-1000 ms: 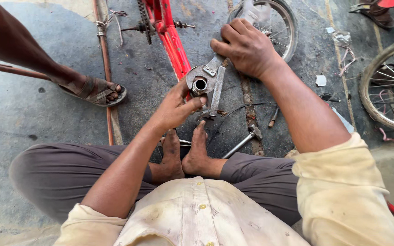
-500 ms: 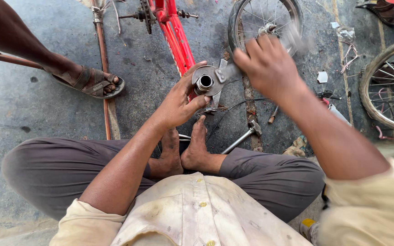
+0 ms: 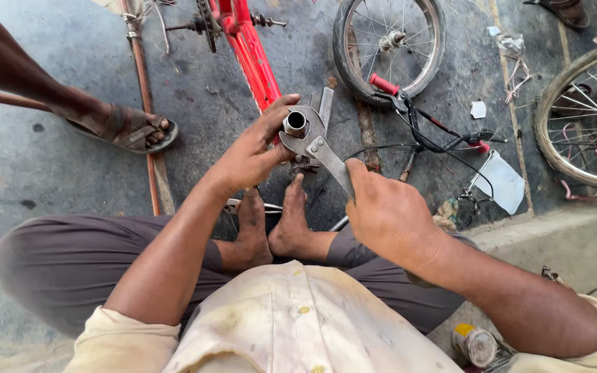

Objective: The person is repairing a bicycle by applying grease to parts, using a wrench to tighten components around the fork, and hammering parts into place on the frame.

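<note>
Red bicycle frame (image 3: 253, 59): lies on ground, ahead of bare feet.
Small wheel (image 3: 390, 41): flat, beyond handlebar.
Right hand (image 3: 388, 214): clenched round wrench (image 3: 319, 153) handle.
Left hand (image 3: 253, 155): grasping frame tube (image 3: 295, 124) at wrench head.

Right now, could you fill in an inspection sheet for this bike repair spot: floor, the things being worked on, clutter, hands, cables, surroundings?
Surface: grey concrete floor, stained, with a raised kerb at lower right.
Job's things: red bicycle frame; its metal tube end sits in the jaws of a large wrench.
Clutter: paper scraps, a small tin, a loose tool under the feet.
Grippers: left hand steadies the tube end; right hand grips the wrench handle.
Cables: black brake cables by the red-gripped handlebar.
Surroundings: two spoked wheels; another person's sandalled foot.
</note>
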